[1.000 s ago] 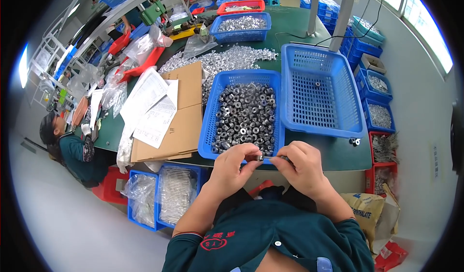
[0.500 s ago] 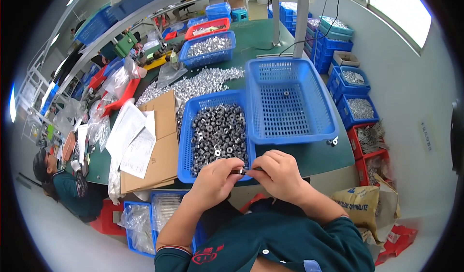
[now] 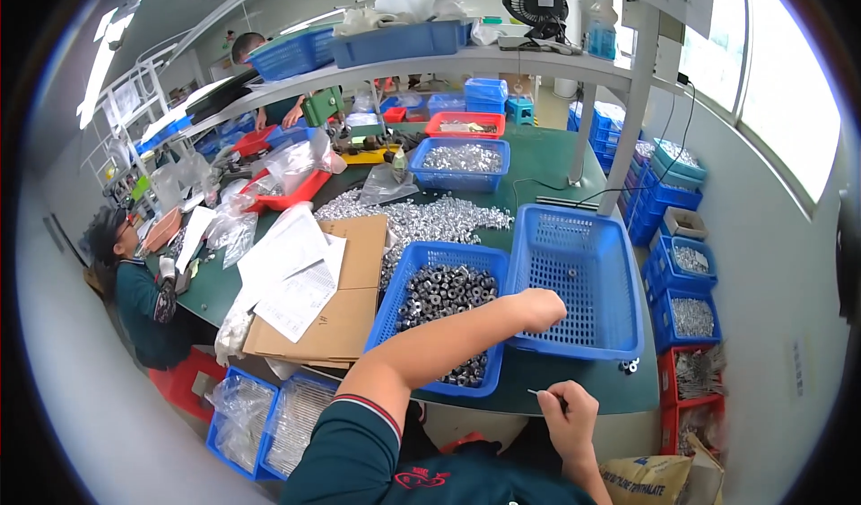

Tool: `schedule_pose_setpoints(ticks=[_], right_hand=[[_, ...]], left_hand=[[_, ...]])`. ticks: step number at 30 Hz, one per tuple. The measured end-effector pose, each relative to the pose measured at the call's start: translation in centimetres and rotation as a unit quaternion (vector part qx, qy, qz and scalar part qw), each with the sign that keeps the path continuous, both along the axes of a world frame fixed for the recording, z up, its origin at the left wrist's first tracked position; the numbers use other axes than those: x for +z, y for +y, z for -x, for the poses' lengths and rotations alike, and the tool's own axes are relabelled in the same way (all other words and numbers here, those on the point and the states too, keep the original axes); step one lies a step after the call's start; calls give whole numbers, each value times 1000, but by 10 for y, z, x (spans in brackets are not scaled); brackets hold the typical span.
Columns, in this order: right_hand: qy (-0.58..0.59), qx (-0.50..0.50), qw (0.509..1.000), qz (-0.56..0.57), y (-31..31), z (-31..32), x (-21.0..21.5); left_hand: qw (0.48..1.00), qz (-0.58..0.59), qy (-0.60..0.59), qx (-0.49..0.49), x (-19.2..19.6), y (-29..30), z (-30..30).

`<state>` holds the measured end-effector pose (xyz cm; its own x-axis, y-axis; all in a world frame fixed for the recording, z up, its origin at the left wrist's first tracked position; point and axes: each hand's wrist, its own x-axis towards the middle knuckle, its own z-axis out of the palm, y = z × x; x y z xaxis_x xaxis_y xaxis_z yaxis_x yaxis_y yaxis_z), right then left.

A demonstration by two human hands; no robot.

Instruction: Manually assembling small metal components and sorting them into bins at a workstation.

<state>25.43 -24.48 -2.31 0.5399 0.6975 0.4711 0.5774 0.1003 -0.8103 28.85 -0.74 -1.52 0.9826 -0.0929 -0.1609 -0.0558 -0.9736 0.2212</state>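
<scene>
My left arm crosses in front of me, and my left hand [image 3: 540, 310] is over the near left part of a mostly bare blue basket [image 3: 619, 339]. Its fingers are curled closed; whatever they hold is hidden. One small round metal part [image 3: 572, 274] lies on that basket's floor. Lower right, at the table's front edge, my right hand [image 3: 571, 415] pinches a thin, pale-tipped tool [image 3: 535, 392], most of it hidden in the fist. Beneath my left forearm stands another blue basket [image 3: 387, 317], filled with dark and silvery ring-shaped metal parts [image 3: 444, 291].
Behind the baskets is a loose spread of shiny metal pieces [image 3: 430, 222]. Papers [image 3: 300, 299] lie on flat cardboard [image 3: 363, 254] at left. A few rings [image 3: 630, 366] sit by the right basket. A shelf [image 3: 430, 67] crosses above; a co-worker [image 3: 134, 281] sits far left.
My hands have parted from around a small metal part. The left has moved right, over the right basket; the right has dropped lower right with the thin tool. The view has tilted up.
</scene>
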Motion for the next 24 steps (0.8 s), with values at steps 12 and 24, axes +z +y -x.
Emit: schedule_pose_setpoints(ticks=[12, 24], right_hand=[[74, 59, 995, 30, 11, 5, -19], [178, 114, 974, 84, 24, 30, -36]], left_hand=[[873, 117, -406, 243, 45, 55, 130], [935, 58, -191, 292, -23, 56, 198]])
